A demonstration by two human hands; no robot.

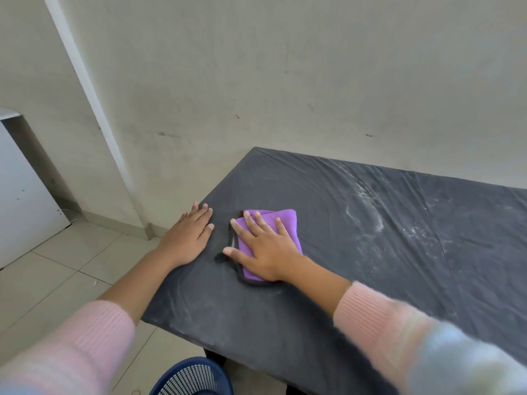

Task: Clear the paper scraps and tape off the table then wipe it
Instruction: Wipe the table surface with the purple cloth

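Observation:
A purple cloth (286,223) with a black edge lies folded on the table (328,323), which is covered in dark plastic sheet. My right hand (265,249) presses flat on the cloth with fingers spread, near the table's left end. My left hand (189,236) rests flat and empty on the left edge of the table, a short way left of the cloth. No paper scraps or tape show on the table. Whitish streaks (370,212) mark the sheet to the right of the cloth.
A blue mesh basket (194,376) stands on the tiled floor below the table's near left corner. A white cabinet (25,201) stands at the far left against the wall. The table's back edge runs along the wall.

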